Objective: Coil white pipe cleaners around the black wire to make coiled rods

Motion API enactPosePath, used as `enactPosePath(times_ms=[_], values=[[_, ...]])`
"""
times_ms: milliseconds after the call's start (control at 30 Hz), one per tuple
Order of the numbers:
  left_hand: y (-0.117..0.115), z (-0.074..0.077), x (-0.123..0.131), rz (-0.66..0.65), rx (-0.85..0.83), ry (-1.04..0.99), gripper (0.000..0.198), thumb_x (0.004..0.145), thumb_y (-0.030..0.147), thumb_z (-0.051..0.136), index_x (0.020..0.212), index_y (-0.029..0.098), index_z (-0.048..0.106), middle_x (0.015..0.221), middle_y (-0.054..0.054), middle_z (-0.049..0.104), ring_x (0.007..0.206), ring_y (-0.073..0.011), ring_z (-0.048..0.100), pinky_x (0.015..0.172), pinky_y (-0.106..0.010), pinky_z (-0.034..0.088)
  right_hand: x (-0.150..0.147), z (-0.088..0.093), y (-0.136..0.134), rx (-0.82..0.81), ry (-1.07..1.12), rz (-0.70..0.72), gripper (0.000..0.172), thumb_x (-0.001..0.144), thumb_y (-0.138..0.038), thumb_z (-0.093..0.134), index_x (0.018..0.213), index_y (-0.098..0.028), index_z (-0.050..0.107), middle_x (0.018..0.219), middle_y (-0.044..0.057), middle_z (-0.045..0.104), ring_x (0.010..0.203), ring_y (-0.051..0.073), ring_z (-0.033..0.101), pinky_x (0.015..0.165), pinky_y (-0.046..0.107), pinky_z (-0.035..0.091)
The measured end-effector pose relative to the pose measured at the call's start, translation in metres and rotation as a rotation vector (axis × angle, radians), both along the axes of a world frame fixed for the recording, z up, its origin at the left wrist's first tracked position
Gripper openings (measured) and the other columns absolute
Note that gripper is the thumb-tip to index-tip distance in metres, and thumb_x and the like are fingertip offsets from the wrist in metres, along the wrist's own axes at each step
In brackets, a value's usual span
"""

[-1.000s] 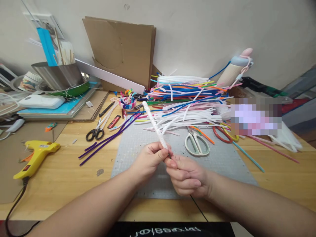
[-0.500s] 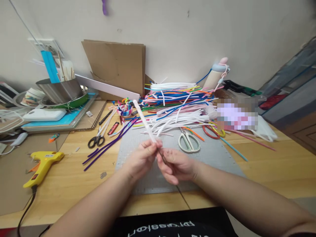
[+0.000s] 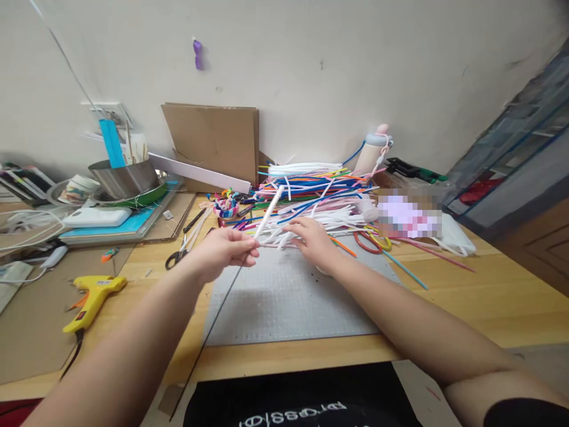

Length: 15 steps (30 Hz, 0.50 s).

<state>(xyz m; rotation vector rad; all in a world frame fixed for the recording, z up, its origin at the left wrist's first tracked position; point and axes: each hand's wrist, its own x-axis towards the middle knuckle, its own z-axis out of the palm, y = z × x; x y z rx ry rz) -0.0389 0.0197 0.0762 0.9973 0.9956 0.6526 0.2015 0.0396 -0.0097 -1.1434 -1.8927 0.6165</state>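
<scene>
My left hand (image 3: 224, 250) is closed on the lower end of a white pipe-cleaner-wrapped stick (image 3: 268, 212), which points up and away over the grey cutting mat (image 3: 284, 302). A thin dark wire trails from that hand down toward the table's near edge. My right hand (image 3: 312, 238) reaches forward with fingers spread, resting on the white strands at the near edge of the big pile of coloured pipe cleaners (image 3: 317, 190). It holds nothing that I can see.
A yellow glue gun (image 3: 91, 295) lies at the left. Black-handled scissors (image 3: 178, 255) and purple pipe cleaners sit left of the mat. A metal pot (image 3: 124, 178), cardboard sheets (image 3: 213, 139) and a bottle (image 3: 371, 154) stand at the back. Red-handled scissors (image 3: 371, 242) lie right.
My right hand let go of the stick and moved forward onto the pipe-cleaner pile. My left hand keeps the stick and shifted left. The camera tilted up.
</scene>
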Motion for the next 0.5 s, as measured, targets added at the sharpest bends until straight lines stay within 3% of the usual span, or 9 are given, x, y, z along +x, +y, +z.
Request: enactPosePath(times_ms=[100, 200, 333, 500], values=[[-0.003, -0.034, 0.014, 0.018, -0.047, -0.069, 0.008, 0.070, 0.015, 0.071, 0.071, 0.009, 0.066, 0.062, -0.003, 0.065, 0.046, -0.0071, 0.058, 0.054, -0.020, 0.054, -0.002, -0.004, 0.011, 0.036, -0.070, 0.051, 0.014, 0.070, -0.014, 0.067, 0.079, -0.024, 0.070, 0.108, 0.006, 0.063, 0.114, 0.027, 0.045, 0.101, 0.052, 0.010], [-0.007, -0.058, 0.020, 0.036, -0.081, -0.128, 0.007, 0.073, 0.016, 0.069, 0.073, 0.009, 0.066, 0.059, -0.001, 0.063, 0.046, -0.0060, 0.057, 0.055, -0.019, 0.052, -0.003, -0.009, 0.019, 0.050, -0.020, 0.046, 0.003, 0.073, -0.020, 0.065, 0.074, -0.021, 0.068, 0.090, 0.004, 0.068, 0.100, 0.023, 0.055, 0.100, 0.049, 0.017], [-0.010, -0.074, 0.023, 0.043, -0.123, -0.156, 0.009, 0.070, 0.017, 0.071, 0.073, 0.009, 0.067, 0.061, -0.003, 0.064, 0.050, -0.0077, 0.060, 0.054, -0.018, 0.050, -0.001, -0.005, 0.029, 0.067, 0.201, -0.043, 0.018, 0.086, -0.032, 0.048, 0.089, -0.018, 0.059, 0.088, 0.006, 0.067, 0.087, 0.018, 0.060, 0.086, 0.037, 0.039], [-0.016, -0.082, 0.027, 0.044, -0.136, -0.138, 0.015, 0.067, 0.022, 0.075, 0.072, 0.009, 0.067, 0.064, -0.004, 0.066, 0.051, -0.0081, 0.059, 0.053, -0.018, 0.047, 0.001, 0.027, 0.041, 0.140, 0.483, -0.103, 0.018, 0.089, -0.039, 0.041, 0.098, -0.025, 0.048, 0.089, 0.002, 0.061, 0.086, 0.014, 0.060, 0.081, 0.031, 0.043]])
